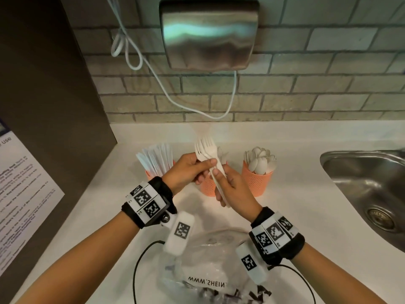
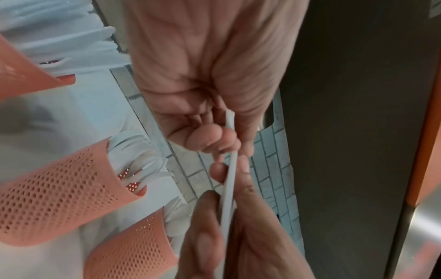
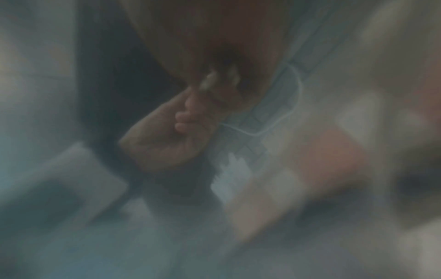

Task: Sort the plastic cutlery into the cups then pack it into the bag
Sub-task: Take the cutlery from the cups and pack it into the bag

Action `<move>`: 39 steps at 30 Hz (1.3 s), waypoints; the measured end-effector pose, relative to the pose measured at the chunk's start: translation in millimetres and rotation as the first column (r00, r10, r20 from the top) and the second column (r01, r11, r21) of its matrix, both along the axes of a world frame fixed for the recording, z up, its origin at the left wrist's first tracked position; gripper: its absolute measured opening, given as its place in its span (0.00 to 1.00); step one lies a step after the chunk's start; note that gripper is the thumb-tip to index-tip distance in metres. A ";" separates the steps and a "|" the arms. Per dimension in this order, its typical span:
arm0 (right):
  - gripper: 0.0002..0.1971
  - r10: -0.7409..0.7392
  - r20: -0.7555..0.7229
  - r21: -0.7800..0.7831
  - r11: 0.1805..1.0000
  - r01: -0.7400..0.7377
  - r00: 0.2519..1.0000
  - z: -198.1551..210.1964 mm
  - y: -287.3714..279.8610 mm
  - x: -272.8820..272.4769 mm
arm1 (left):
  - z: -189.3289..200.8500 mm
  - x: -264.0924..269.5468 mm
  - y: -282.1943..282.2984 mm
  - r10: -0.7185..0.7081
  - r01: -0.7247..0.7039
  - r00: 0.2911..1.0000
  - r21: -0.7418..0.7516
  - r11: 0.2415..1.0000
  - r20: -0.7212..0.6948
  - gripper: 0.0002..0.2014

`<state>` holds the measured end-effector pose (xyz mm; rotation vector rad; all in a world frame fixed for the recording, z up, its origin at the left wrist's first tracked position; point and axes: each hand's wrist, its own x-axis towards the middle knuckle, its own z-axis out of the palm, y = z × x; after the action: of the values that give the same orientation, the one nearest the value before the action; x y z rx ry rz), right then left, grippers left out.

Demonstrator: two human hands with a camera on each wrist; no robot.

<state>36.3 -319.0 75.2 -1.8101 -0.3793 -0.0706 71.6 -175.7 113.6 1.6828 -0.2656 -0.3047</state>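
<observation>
Both hands hold a bundle of white plastic forks (image 1: 206,150) above the middle orange cup (image 1: 208,187). My left hand (image 1: 192,170) pinches the bundle near the fork heads, and my right hand (image 1: 228,185) grips the handles lower down. Edge-on, the fork handles (image 2: 229,181) run between the fingers of both hands. Three orange mesh cups stand in a row: the left cup (image 1: 151,172) holds white knives (image 1: 156,157), the right cup (image 1: 257,181) holds white spoons (image 1: 260,160). A clear plastic bag (image 1: 206,266) lies on the counter below my wrists. The right wrist view is blurred.
A steel sink (image 1: 368,189) is set into the white counter (image 1: 295,216) at the right. A metal hand dryer (image 1: 208,34) with a white cable (image 1: 153,69) hangs on the brick wall. A dark cabinet (image 1: 43,95) with a notice sheet stands at the left.
</observation>
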 end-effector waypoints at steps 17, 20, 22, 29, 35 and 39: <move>0.11 0.158 -0.152 -0.068 0.983 -0.170 0.976 52.2 -18.6 39.7 | 26.8 13.6 7.9 -0.179 0.101 0.937 0.259 0.961 0.301 0.12; 0.12 0.165 -0.111 -0.062 0.983 -0.173 0.980 52.2 -16.1 44.4 | 27.0 18.7 8.9 -0.133 0.043 0.913 0.235 0.971 0.386 0.23; 0.11 0.155 -0.096 -0.070 0.984 -0.162 0.983 47.9 -14.3 47.6 | 25.9 21.8 11.0 -0.122 0.023 0.907 0.242 0.970 0.403 0.24; 0.18 0.007 0.044 -0.120 0.993 -0.002 0.999 34.4 -20.4 63.4 | 24.4 8.0 35.6 0.004 -0.048 0.965 0.161 0.986 0.264 0.17; 0.20 -0.173 0.163 -0.084 0.978 0.189 0.971 29.4 -33.0 84.7 | -35.0 -57.3 109.6 0.198 -0.273 0.943 0.281 0.920 0.266 0.07; 0.17 -0.219 0.151 -0.115 0.964 0.238 0.964 16.8 -30.7 96.8 | -117.9 -116.5 136.7 0.247 -0.343 0.939 0.597 0.725 0.240 0.17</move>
<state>133.0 -349.7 92.1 -1.9812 -0.2748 -0.3404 -44.8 -39.1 -4.3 2.3923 0.0207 -0.0172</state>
